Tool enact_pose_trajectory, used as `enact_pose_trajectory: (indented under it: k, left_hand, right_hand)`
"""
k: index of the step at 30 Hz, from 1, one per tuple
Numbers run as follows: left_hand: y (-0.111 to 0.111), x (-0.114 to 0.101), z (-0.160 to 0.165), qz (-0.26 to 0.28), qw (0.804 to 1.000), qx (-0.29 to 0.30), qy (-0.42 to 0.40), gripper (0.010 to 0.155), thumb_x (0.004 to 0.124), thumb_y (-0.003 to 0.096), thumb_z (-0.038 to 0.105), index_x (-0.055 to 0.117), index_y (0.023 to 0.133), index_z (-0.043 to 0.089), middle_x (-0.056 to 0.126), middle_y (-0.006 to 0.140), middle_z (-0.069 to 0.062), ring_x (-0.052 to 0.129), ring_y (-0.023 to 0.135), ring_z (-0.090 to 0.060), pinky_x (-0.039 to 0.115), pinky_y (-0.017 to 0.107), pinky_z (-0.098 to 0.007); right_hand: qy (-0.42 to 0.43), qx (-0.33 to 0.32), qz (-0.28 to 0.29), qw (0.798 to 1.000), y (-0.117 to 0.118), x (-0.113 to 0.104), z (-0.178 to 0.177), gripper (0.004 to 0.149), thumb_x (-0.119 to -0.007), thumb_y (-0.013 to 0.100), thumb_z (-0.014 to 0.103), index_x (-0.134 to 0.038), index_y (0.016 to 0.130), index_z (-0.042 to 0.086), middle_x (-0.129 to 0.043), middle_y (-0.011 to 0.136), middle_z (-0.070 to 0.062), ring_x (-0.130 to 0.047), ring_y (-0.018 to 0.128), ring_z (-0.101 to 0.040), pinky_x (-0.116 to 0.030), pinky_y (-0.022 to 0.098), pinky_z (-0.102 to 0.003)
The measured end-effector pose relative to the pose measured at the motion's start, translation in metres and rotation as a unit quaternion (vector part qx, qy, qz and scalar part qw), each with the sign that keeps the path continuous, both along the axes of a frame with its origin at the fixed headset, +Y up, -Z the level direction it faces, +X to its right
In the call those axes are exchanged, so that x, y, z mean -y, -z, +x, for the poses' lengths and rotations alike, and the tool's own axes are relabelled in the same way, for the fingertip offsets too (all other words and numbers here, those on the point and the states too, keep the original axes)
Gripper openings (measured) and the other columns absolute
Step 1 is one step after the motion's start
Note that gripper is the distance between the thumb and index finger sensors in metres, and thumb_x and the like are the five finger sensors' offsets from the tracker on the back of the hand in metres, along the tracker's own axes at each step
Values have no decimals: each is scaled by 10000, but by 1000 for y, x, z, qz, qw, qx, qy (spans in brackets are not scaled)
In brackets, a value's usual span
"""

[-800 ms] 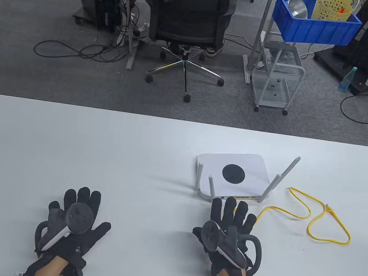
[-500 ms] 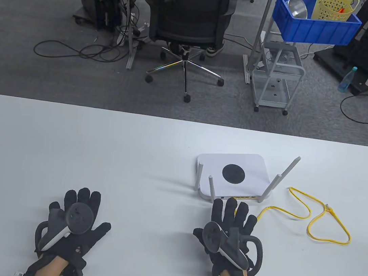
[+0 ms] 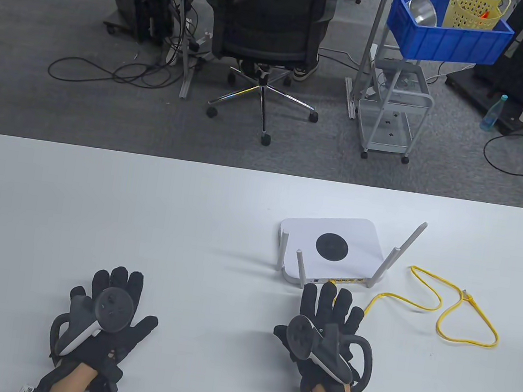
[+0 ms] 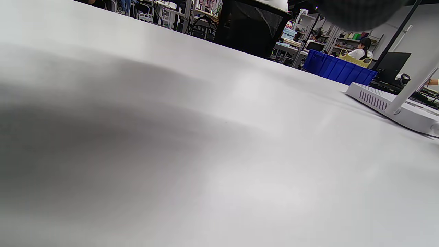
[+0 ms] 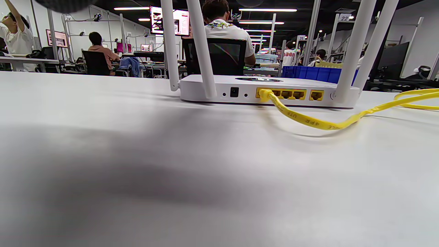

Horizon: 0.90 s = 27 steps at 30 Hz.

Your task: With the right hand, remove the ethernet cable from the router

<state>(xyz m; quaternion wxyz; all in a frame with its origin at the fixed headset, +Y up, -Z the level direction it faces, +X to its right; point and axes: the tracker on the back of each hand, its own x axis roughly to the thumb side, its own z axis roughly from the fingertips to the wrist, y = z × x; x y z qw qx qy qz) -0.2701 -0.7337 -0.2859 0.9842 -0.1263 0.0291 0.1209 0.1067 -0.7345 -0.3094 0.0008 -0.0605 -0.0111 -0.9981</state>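
Cable plugged in, both hands flat on the bench.

The yellow ethernet cable (image 5: 301, 118) sits in the router (image 3: 331, 249) near-side port, looping right. Right hand (image 3: 325, 334) rests just near of it, grip apart, holding nothing; left hand (image 3: 103, 317) lies spread, far left.

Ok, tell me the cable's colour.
Yellow; the cable shows best in the right wrist view.
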Motion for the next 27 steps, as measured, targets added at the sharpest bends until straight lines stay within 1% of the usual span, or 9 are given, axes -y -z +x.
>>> enact_pose_trajectory:
  k: [4,9,11,13,15,18,20,22,27]
  left_hand:
    - [0,-1,0,-1,1000,-3,4,847,627,479,640,140,1102,337,21,1238,-103,-41,1094,-416,-6,677,-690]
    - [2,-3,0,0,1000,-5,9,853,626,474,646,121,1097,357,-50,1217,-63,-159,1025,-355,-68,655,-641]
    - [3,-3,0,-19,1000,8,14,861,622,473,658,105,1092,356,-89,1188,-68,-168,989,-390,-80,619,-636]
    - [3,-2,0,-21,1000,11,10,856,622,474,660,110,1091,360,-98,1175,-73,-159,977,-420,-81,599,-641]
    - [4,-2,1,-22,1000,13,10,851,619,475,660,112,1091,364,-99,1173,-75,-158,973,-433,-83,591,-646]
    - [4,-2,3,-22,1000,16,13,848,619,476,658,113,1091,371,-103,1175,-70,-163,975,-428,-88,588,-648]
    - [4,-1,5,-22,999,20,19,847,620,475,658,114,1091,370,-101,1175,-71,-162,976,-425,-88,588,-648]
    - [4,0,7,-24,999,24,25,848,620,475,658,113,1089,368,-104,1169,-74,-159,975,-420,-84,586,-648]
    - [5,0,8,-27,999,25,23,843,618,476,658,106,1085,380,-120,1163,-72,-169,971,-419,-89,584,-650]
  right_hand:
    - [-6,5,-6,1000,5,1,2,997,-526,469,663,-112,1143,57,-143,1172,-370,-164,1007,-643,-191,674,-774]
    - [20,31,-7,999,18,-3,14,1008,-519,468,670,-97,1140,48,-105,1154,-390,-140,996,-650,-184,674,-771]
    - [45,41,-11,998,25,-7,19,1018,-510,464,678,-92,1136,37,-93,1130,-411,-128,966,-669,-186,670,-770]
    - [58,47,-16,997,33,-10,22,1032,-494,453,692,-69,1127,35,-48,1091,-419,-91,923,-671,-169,664,-758]
    - [58,45,-3,997,42,-16,24,1041,-473,439,711,-52,1117,43,-33,1063,-426,-98,891,-672,-149,615,-759]
    - [72,53,-16,996,55,-18,24,1047,-448,427,733,-38,1105,47,-37,1045,-440,-129,866,-680,-146,474,-775]
    - [83,61,-17,995,65,-18,22,1057,-449,424,741,-43,1102,38,-51,1050,-438,-143,865,-675,-155,432,-774]
    - [87,67,-18,994,74,-15,20,1062,-456,425,742,-40,1101,36,-54,1060,-432,-139,868,-674,-151,428,-771]
    - [81,86,-38,992,95,-1,15,1074,-495,440,724,-28,1099,17,-51,1107,-385,-95,917,-652,-97,491,-778]
